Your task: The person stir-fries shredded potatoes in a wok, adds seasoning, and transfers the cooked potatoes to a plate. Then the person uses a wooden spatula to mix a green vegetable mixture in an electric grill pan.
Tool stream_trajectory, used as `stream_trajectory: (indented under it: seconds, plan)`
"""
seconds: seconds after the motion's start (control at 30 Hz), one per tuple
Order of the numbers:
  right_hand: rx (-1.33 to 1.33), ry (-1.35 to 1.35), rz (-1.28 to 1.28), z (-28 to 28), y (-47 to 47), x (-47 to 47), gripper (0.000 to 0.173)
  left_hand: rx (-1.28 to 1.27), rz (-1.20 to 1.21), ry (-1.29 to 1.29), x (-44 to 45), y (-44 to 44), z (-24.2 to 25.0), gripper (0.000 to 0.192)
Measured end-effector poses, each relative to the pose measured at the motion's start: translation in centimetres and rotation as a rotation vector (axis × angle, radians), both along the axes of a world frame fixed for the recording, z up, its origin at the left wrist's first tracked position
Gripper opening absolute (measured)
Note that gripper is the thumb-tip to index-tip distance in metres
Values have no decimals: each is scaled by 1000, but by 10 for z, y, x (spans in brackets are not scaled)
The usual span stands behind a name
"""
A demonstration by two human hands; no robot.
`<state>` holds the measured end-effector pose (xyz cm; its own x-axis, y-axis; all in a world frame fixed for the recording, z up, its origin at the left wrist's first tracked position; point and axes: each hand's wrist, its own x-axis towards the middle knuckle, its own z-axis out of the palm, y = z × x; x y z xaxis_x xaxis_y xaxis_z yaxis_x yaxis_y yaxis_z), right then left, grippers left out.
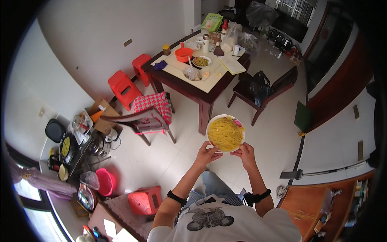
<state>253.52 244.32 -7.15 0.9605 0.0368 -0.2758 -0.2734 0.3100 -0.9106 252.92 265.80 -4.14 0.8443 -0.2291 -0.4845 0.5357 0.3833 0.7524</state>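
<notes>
A white bowl [208, 133] with a pink flower pattern is held level in front of me, above the tiled floor. Thin yellow shreds [226, 133], perhaps potato, fill it to the rim. My left hand [208, 152] grips its near left edge, thumb on the rim and fingers below. On the near right edge, my right hand [245, 152] holds it the same way. The undersides of the bowl and some fingertips are hidden.
Ahead stands a dining table [208, 86] bearing an orange-red basin [183, 55], a plate of food [202, 61] and a thermos [206, 44]. Wooden chairs flank it, one with a checked cushion [151, 104], one with a black bag [258, 83]. A red stool [145, 200] is at left.
</notes>
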Motion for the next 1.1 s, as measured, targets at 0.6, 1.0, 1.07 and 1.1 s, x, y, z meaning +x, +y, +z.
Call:
stream_trajectory:
  seconds: [0.6, 1.0, 1.07, 1.1]
  plan:
    - [-89, 47, -134, -35, 51, 443, 35, 43, 498, 98, 542, 190, -112, 44]
    - [-182, 135, -149, -57, 124, 620, 31, 602, 398, 121, 794, 225, -208, 69]
    - [-150, 118, -120, -62, 136, 642, 30, 735, 417, -45, 792, 229, -211, 58]
    - [-167, 168, -138, -65, 142, 651, 30, 796, 422, -128, 787, 232, -210, 52]
